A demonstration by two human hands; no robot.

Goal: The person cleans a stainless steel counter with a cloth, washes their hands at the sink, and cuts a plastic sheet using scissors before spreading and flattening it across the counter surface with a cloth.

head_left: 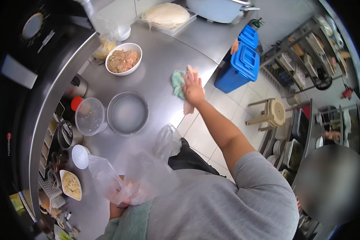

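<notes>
My right hand (194,88) holds a crumpled pale green and pink cloth (178,83) against the steel worktop's edge, its fingers laid over the folds. Close to my body, my left hand (126,194) shows blurred through a clear plastic bag (148,180) that it grips; its fingers are partly hidden. Ahead of the bag stands a round metal pan (128,113) with cloudy liquid in it. Beside the pan is a clear plastic tub (89,116). Farther up sits a white bowl (138,56) of minced meat (124,61).
Along the left lie a small white bowl (80,157) and a dish of chopped food (71,185). A covered pale mound (166,16) rests in a tray at the back. Blue bins (244,64) and a beige stool (274,113) stand on the floor, near shelves (304,52).
</notes>
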